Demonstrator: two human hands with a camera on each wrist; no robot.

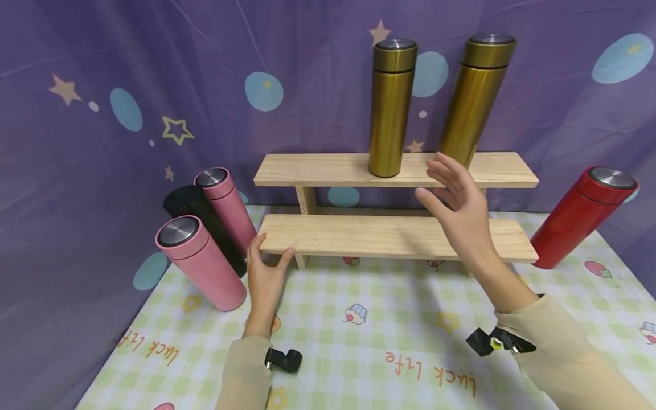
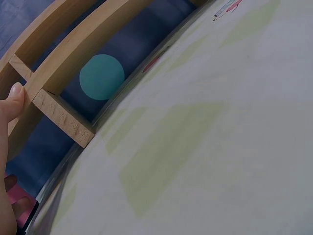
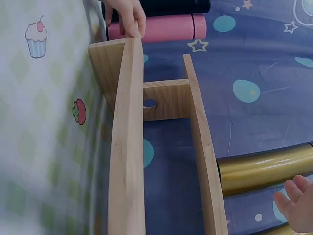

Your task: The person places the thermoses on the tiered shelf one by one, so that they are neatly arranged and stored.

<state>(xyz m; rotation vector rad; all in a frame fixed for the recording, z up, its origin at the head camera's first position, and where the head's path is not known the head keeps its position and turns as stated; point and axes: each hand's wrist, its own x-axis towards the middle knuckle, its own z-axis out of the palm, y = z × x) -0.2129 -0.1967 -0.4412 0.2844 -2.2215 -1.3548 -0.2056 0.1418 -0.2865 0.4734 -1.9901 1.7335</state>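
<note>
Two gold vacuum flasks, one left (image 1: 392, 117) and one right (image 1: 475, 99), stand on the upper board (image 1: 323, 171) of a two-tier wooden stand (image 1: 353, 236). Right hand (image 1: 458, 199) released, fingers spread, in front of the right flask's lower part; contact not evident. Left hand (image 1: 265, 279) grasps the left end of the lower board, thumb at its front edge. Handling estimate: flasks rigid, smooth, possibly slippery, moderately heavy if filled (contents not visible); tall and narrow, so likely to tip if knocked. Best hold: wrapped around mid-body, below the lid seam. Surroundings: near pink flask (image 1: 205, 267), black flask (image 1: 217, 236) and far pink flask (image 1: 233, 210) crowd the left hand; red flask (image 1: 576, 222) on the tabletop (image 1: 328, 353) by the stand's right end. Neighbouring gold flask limits sideways room.
</note>
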